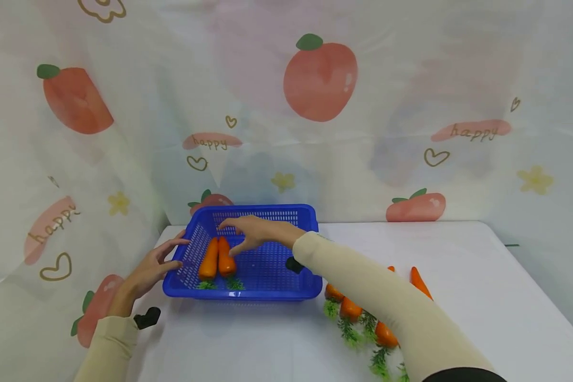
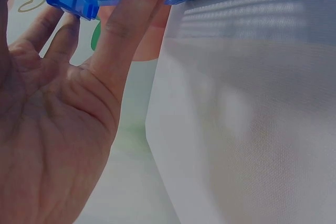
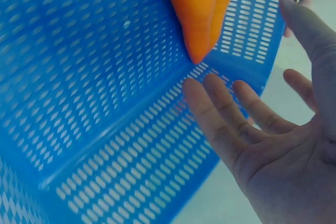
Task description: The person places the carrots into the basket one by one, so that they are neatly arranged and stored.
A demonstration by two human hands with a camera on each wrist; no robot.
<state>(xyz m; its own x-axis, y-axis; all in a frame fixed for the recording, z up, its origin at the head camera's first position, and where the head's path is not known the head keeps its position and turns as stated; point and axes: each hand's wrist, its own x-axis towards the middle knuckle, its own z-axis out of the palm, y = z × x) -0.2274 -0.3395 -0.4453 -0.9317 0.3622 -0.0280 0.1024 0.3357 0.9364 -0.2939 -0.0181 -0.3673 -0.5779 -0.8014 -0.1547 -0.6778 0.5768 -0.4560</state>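
Observation:
A blue plastic basket (image 1: 272,294) with a perforated wall stands on the white table. Two orange carrots (image 1: 209,261) with green leafy tops lie side by side in its left part, leaves towards the front. My left hand (image 1: 150,268) is at the basket's left side, with fingers and thumb touching the rim and fairly straight. Over the basket, my right hand (image 1: 253,232) spreads its fingers above the tips of the carrots. Nothing is between those fingers in the right wrist view, where the carrots (image 3: 194,14) lie beyond the fingertips.
Several more carrots (image 1: 350,309) with leafy tops lie on the table (image 1: 229,345) right of the basket, partly hidden by the right sleeve (image 1: 372,289). A cloth (image 1: 267,90) printed with fruit and hearts hangs behind and to the left of the table.

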